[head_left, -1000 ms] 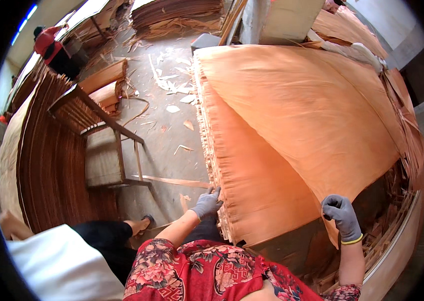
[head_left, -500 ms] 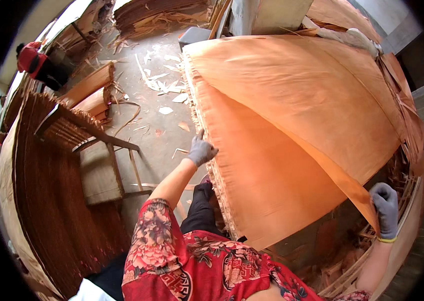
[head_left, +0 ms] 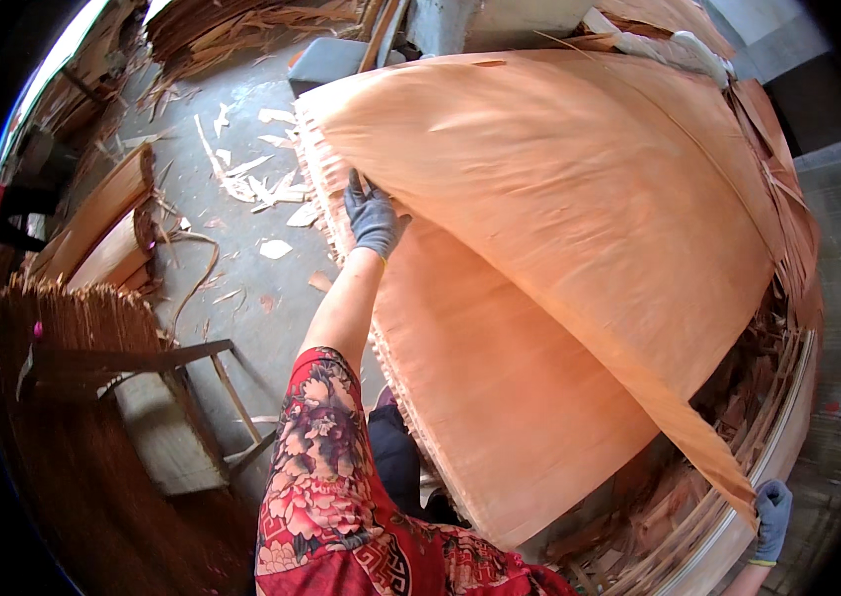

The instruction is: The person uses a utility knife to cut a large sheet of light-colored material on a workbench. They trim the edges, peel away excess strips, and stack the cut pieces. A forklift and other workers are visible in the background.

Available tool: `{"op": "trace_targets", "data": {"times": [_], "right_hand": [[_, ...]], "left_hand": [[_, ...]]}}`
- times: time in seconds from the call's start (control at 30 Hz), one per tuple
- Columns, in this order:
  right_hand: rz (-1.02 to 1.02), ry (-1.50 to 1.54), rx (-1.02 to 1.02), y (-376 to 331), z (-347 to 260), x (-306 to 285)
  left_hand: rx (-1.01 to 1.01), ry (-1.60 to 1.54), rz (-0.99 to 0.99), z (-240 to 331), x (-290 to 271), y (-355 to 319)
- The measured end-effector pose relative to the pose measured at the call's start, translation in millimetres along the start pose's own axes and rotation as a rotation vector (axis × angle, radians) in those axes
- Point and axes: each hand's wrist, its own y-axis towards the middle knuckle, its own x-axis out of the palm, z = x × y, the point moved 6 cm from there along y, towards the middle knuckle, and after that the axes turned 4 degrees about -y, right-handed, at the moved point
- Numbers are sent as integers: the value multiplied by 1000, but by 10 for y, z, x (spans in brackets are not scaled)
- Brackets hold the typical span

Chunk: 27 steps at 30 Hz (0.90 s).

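A stack of thin orange wood veneer sheets (head_left: pixel 510 387) lies in front of me, its left edge ragged. The top veneer sheet (head_left: pixel 579 189) is folded back diagonally, baring the sheet under it. My left hand (head_left: pixel 374 221), in a grey glove, rests at the stack's left edge by the start of that fold, fingers stretched out and thumb apart. Far out at the lower right, my gloved right hand (head_left: pixel 773 523) is closed on the near corner of the top sheet. A narrow strip of that sheet stretches from the stack to the hand.
Left of me stands a wooden chair (head_left: pixel 167 437) against a tall dark stack of veneer (head_left: pixel 53 497). Rolled veneer (head_left: pixel 112 248) and pale scraps (head_left: pixel 261 189) lie on the floor. A grey stool (head_left: pixel 326 65) stands beyond the stack. Veneer offcuts and slats (head_left: pixel 679 507) fill the right side.
My left hand has moved forward along the stack's left edge, and its fingers have spread. My right hand has gone outward and nearer to me, pulling the sheet's corner along. The view has shifted.
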Motion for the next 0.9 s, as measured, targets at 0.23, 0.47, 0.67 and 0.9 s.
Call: {"op": "trace_targets", "data": {"times": [0.23, 0.47, 0.67, 0.9], "right_hand": [[-43, 66, 35, -254, 150, 365], [-86, 96, 206, -448, 315, 675], [-150, 173, 229, -577, 422, 867], [-433, 238, 166, -815, 254, 1342]], "left_hand": [[34, 61, -37, -303, 416, 422], [16, 120, -78, -483, 499, 359], [1, 188, -120, -501, 372, 217], [-52, 43, -483, -680, -724, -1011]]}}
